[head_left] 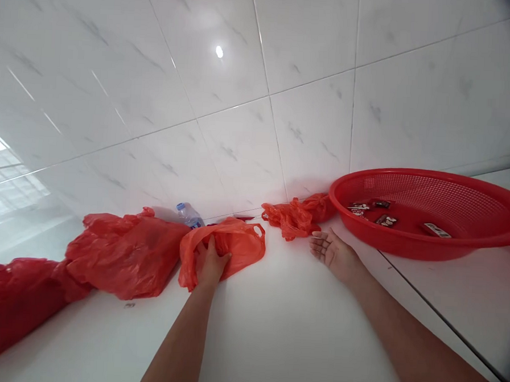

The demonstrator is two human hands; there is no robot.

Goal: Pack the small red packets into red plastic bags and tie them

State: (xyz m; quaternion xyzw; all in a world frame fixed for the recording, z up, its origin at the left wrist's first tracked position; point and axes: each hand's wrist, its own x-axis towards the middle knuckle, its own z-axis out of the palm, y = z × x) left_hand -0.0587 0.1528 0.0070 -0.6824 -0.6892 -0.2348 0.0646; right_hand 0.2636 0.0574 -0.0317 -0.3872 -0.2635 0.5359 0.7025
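Note:
My left hand reaches into the mouth of an orange-red plastic bag, with thumb and fingers spread against the film. Some of its fingertips are hidden by the bag's folds. The bag lies slack on the white surface, one handle loop toward the right. My right hand is empty, palm turned up and fingers loosely bent, between a crumpled red bag and a large red plastic basket. Several small dark wrapped packets lie in the basket.
Left of my left hand sit a filled red bag and another red bag. A clear plastic bottle lies behind, by the tiled wall. A dark seam crosses the white surface on the right.

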